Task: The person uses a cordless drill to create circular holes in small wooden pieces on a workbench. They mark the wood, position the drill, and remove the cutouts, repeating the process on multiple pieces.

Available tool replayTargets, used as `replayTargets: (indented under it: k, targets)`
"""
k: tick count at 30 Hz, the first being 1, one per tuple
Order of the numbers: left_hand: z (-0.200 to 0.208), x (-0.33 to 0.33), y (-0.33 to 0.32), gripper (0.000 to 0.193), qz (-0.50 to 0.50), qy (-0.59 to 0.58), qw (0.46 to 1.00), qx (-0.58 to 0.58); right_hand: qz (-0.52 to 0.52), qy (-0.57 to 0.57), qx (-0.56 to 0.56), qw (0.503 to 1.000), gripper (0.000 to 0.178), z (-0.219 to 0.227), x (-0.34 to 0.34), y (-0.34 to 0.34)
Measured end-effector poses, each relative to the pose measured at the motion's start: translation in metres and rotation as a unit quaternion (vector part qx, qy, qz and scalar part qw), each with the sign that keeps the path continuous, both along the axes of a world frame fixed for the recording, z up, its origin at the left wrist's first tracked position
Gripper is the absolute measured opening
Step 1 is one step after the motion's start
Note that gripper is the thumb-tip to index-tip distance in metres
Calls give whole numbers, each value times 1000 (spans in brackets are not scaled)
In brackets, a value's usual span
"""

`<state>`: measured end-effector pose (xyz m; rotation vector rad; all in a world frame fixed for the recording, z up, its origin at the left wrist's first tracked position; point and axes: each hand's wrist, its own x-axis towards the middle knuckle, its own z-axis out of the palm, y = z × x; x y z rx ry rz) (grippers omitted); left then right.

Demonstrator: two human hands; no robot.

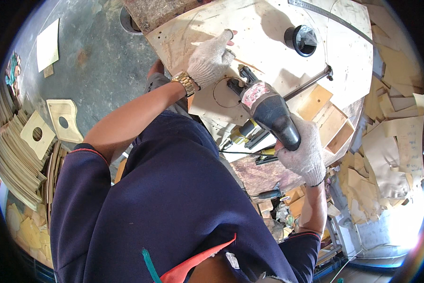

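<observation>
My right hand (304,153), in a pale knitted glove, is wrapped round the rear body of a dark jigsaw (271,111) with a worn pink-and-white label. The tool's forked black front end is over a thin circular line on a pale plywood board (263,45). Its blade and cutting point are hidden. Beyond that circle my gloved left hand (211,59) lies on the board, fingers partly bent and bare fingertips showing, with nothing visible in it. A gold-coloured watch (185,84) is round my left wrist.
A black cup (302,41) and a curved metal ruler (334,18) are on the board's far side. A wooden box (333,122) and yellow-black tools (242,132) sit nearby. Stacked boards (16,160) stand left; offcuts (362,179) heap at right.
</observation>
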<state>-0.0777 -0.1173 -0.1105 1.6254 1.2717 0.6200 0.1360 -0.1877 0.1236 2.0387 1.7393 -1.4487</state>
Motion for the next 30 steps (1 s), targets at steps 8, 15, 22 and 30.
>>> replayTargets:
  k: [8, 15, 22, 30]
  targets:
    - [-2, 0, 0, 53, 10, -22, 1000, 4, 20, 12, 35, 999, 28, -3, 3, 2]
    - [2, 1, 2, 57, 3, -23, 1000, -22, 18, 18, 27, 999, 29, -3, 2, 5]
    - [2, 1, 2, 57, -3, -20, 1000, -19, 58, 2, 39, 998, 29, -5, 4, 9]
    - [5, 0, 4, 57, -4, -33, 999, -41, 52, 8, -5, 999, 32, -1, 3, 18]
